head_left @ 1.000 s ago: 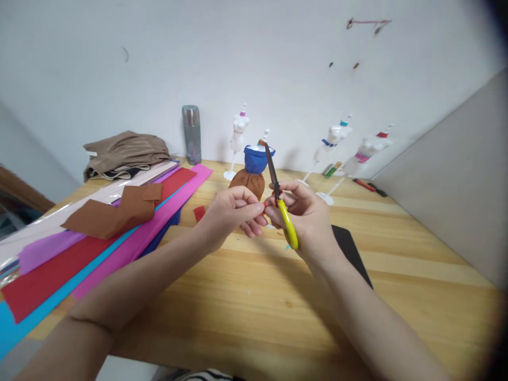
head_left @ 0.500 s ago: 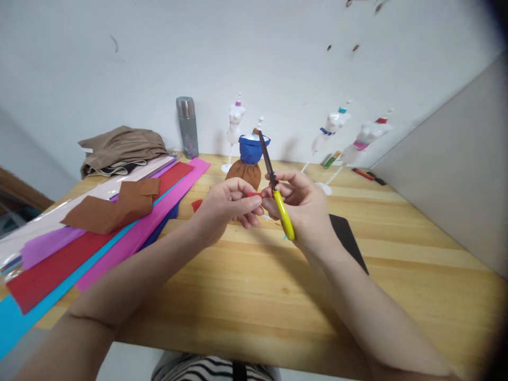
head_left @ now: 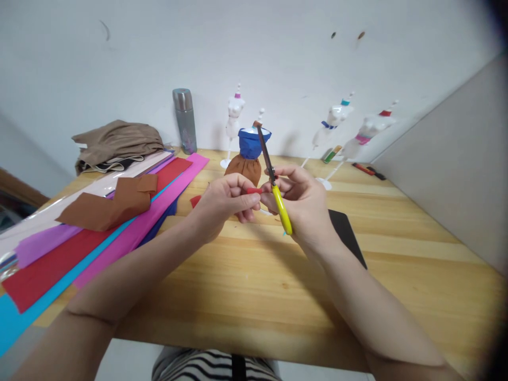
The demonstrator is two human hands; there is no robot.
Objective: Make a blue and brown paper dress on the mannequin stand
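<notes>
My left hand [head_left: 228,203] pinches a small strip of red paper [head_left: 254,191] between thumb and fingers. My right hand [head_left: 304,203] holds yellow-handled scissors [head_left: 282,209], their dark blades together and pointing up and away. The right fingertips meet the strip's right end, though the handle partly hides them. Just beyond both hands stands a small mannequin [head_left: 249,144] in a blue paper top and a gathered brown skirt. Another red paper piece [head_left: 195,201] lies on the table, partly behind my left wrist.
Coloured paper sheets [head_left: 130,230] are layered at the left, a folded brown piece [head_left: 115,203] on top. Behind them are brown cloth [head_left: 119,140] and a flask [head_left: 185,124]. More mannequins [head_left: 235,108] stand along the wall. A black flat object [head_left: 347,238] lies beside my right forearm.
The view has tipped slightly, so the scene sits a little higher. Both hands keep their hold, and a bit more of the red strip shows between the fingers.
</notes>
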